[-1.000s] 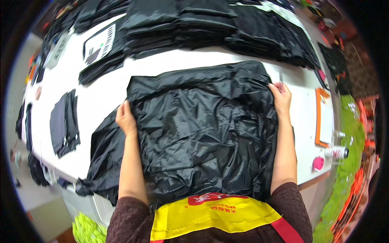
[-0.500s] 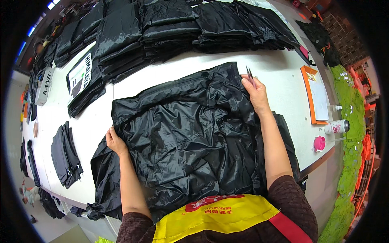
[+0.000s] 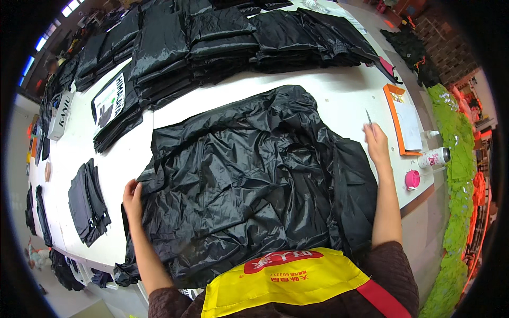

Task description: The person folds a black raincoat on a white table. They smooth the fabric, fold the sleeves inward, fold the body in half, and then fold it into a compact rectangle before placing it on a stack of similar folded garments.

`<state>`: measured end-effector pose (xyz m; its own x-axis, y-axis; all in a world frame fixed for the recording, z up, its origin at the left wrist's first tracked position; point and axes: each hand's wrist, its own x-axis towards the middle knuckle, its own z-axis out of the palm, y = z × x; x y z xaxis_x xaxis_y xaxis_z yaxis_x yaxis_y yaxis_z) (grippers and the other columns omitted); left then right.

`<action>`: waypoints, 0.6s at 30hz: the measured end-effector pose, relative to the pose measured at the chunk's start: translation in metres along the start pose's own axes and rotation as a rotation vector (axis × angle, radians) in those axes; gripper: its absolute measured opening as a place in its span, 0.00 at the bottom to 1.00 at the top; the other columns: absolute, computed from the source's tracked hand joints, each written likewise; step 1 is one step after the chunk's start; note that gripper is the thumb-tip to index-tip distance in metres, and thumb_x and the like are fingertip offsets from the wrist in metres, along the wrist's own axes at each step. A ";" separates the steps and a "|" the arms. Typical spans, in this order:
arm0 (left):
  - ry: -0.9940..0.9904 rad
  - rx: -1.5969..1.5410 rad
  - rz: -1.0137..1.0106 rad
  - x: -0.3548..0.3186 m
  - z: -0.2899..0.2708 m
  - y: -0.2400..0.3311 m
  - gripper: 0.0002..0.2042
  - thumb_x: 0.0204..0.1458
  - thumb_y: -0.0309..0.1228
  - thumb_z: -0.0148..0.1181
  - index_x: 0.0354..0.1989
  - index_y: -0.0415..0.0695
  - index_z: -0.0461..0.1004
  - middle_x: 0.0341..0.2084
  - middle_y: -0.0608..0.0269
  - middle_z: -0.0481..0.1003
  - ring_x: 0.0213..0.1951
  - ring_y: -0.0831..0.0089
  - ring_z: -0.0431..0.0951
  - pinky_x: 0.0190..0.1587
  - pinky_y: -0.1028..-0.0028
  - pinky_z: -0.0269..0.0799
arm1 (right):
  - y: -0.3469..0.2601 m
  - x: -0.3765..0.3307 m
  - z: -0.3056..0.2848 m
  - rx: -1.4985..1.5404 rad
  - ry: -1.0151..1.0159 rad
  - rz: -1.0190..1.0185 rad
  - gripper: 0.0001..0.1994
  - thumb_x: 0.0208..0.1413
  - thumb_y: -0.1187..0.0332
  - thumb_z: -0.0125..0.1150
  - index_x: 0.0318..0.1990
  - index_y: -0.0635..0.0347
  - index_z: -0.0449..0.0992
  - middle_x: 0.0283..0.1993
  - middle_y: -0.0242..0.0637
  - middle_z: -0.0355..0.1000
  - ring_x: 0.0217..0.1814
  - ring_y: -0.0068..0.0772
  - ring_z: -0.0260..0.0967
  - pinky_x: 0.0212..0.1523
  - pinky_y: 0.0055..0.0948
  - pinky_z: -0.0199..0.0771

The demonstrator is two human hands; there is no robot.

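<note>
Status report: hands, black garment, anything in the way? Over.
Left hand at left edge of black garment. Right hand off it, holding slim pointed tool. Garment spread, wrinkled; folded black stacks beyond, apart.

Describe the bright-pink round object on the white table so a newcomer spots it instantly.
On the big white table, go to the right-hand edge, past the person's right hand. Find the white cylindrical bottle with pink print and a dark cap; the bright-pink round object sits just below it in view. Unlike that bottle and the shallow orange-walled box above, it is squat and pink.
</note>
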<state>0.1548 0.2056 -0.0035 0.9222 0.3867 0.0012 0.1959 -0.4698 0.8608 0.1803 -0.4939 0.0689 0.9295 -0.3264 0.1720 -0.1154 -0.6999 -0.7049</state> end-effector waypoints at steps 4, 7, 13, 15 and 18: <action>-0.003 0.842 0.023 -0.041 -0.051 -0.021 0.45 0.34 0.48 0.69 0.61 0.41 0.56 0.59 0.44 0.58 0.61 0.52 0.57 0.61 0.58 0.53 | 0.029 -0.072 -0.043 -0.263 0.037 0.089 0.19 0.49 0.56 0.62 0.28 0.65 0.66 0.25 0.43 0.68 0.28 0.35 0.65 0.32 0.33 0.66; -0.194 0.703 -0.184 -0.069 -0.059 -0.047 0.59 0.26 0.50 0.73 0.67 0.47 0.40 0.60 0.47 0.57 0.62 0.50 0.56 0.61 0.51 0.50 | 0.009 -0.110 -0.037 -0.271 -0.160 0.355 0.30 0.31 0.51 0.72 0.35 0.65 0.66 0.34 0.49 0.70 0.37 0.44 0.69 0.43 0.35 0.68; 0.023 0.789 0.013 -0.087 -0.024 -0.028 0.52 0.30 0.52 0.71 0.63 0.42 0.50 0.49 0.44 0.69 0.49 0.48 0.69 0.49 0.59 0.66 | 0.006 -0.158 0.038 -0.425 -0.156 0.199 0.30 0.33 0.55 0.74 0.39 0.64 0.64 0.41 0.55 0.70 0.44 0.56 0.69 0.41 0.44 0.70; 0.012 0.765 -0.063 -0.097 -0.015 -0.030 0.43 0.37 0.52 0.66 0.60 0.41 0.57 0.46 0.42 0.71 0.47 0.48 0.72 0.47 0.59 0.68 | 0.023 -0.156 0.041 -0.375 -0.051 0.166 0.24 0.38 0.61 0.70 0.39 0.63 0.64 0.39 0.53 0.72 0.43 0.56 0.69 0.40 0.44 0.70; -0.060 0.696 -0.082 -0.118 -0.002 -0.022 0.29 0.46 0.47 0.59 0.52 0.38 0.66 0.39 0.40 0.74 0.43 0.45 0.73 0.44 0.59 0.69 | 0.044 -0.151 0.032 -0.217 0.019 0.136 0.19 0.39 0.66 0.68 0.34 0.63 0.64 0.33 0.50 0.71 0.36 0.56 0.68 0.37 0.41 0.68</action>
<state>0.0416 0.1718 -0.0219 0.9081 0.4079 -0.0952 0.4153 -0.8473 0.3310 0.0465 -0.4546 -0.0102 0.8937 -0.4373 0.1004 -0.3132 -0.7683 -0.5582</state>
